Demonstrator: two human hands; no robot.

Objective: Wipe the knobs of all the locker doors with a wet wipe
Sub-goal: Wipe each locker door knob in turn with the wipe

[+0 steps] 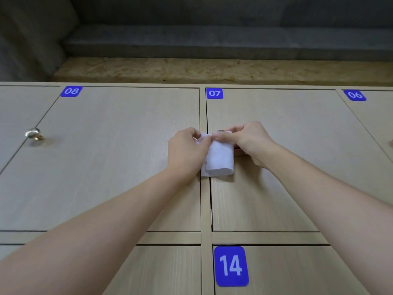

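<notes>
Nearest the camera is locker door 14 (276,271) in the lower row, its blue number plate at the top left corner of the door; no knob of that door shows in this view. Both bare forearms reach up over it to the upper row.

There the left hand (186,150) and right hand (247,141) meet at the left edge of door 07 (276,188), just beside the upright divider between doors 07 and 08. Both pinch the top of a white wet wipe (219,158), thumb and fingertips pressed together on the cloth, while the rest of the wipe hangs folded down the door face. A sliver of dark metal, most likely the knob of door 07 (221,131), peeks out at the top edge of the wipe, between the two hands; whether the cloth is already touching it cannot be told.

The step in hand looks like draping or refolding the wipe over this knob before rubbing it. The next move would call for closing the cloth round the knob and twisting or rubbing all round it.

Further left, the knob (33,134) by the left edge of door 08 (119,158) stands bare and shiny. At the far right, past door 06 (376,124), a trace of another knob shows at the frame edge.
</notes>
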